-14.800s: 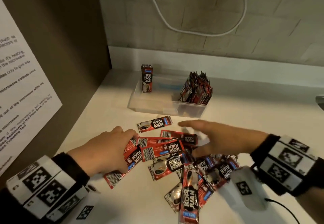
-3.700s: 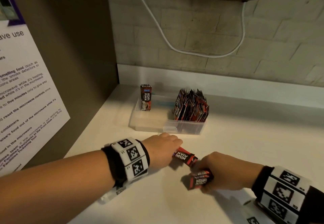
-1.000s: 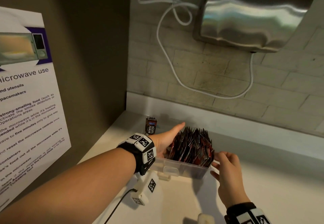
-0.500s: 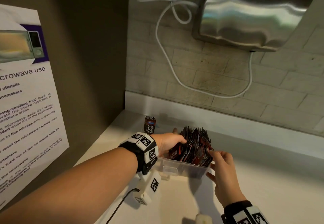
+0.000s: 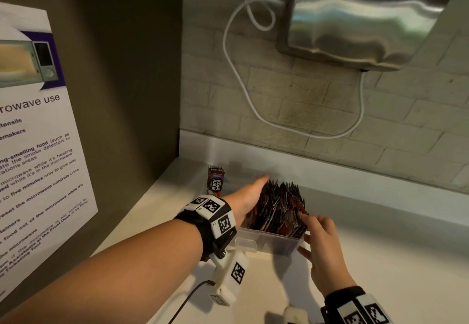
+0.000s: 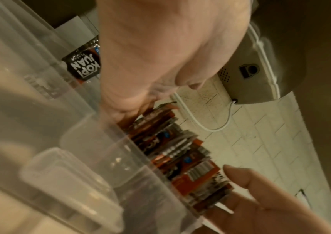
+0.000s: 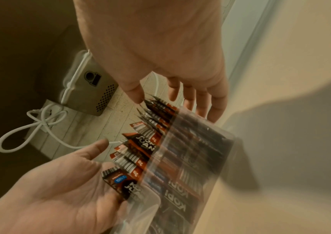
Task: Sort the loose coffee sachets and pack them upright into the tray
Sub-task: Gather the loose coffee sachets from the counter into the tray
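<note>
The sachets (image 5: 279, 209) stand packed upright at the right end of the clear tray (image 5: 269, 243), low centre of the head view, with one lone sachet (image 5: 215, 181) upright at the tray's left end. The left hand (image 5: 250, 198) lies flat and straight-fingered against the bundle's left face, while the right hand (image 5: 321, 237), fingers loosely spread and gripping nothing, touches its right side. To square the row well, I would press both grips inward evenly and low, keeping the tops level so none tip.

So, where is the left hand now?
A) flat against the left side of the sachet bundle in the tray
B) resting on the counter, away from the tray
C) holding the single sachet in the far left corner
A: the left hand lies with straight fingers against the sachet bundle in the tray.
</note>
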A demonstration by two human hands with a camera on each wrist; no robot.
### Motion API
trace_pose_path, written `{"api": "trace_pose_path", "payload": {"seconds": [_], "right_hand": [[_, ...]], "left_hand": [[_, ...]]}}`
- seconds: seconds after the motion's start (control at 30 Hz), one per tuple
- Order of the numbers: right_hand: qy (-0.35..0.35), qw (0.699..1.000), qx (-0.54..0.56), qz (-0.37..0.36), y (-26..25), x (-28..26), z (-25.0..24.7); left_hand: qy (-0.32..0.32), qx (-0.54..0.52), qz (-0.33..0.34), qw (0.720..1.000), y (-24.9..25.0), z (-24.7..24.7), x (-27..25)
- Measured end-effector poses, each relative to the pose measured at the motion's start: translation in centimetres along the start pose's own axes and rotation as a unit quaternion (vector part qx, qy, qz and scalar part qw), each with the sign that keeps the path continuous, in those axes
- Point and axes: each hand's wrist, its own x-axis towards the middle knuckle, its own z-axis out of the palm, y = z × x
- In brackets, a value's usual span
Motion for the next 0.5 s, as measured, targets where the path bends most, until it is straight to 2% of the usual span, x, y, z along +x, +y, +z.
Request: {"api": "trace_pose_path", "payload": {"seconds": [0.3, 0.5], "right_hand": [[-0.004, 1.000, -0.001, -0.005, 0.1, -0.1, -0.1], [-0.004, 1.000, -0.002, -0.004, 0.1, -0.1, -0.1]], "left_hand": [[0.006, 0.053, -0.034, 0.998, 0.2, -0.5, -0.7], [0.003, 0.007, -0.038, 0.999, 0.4, -0.6, -1.7]]}}
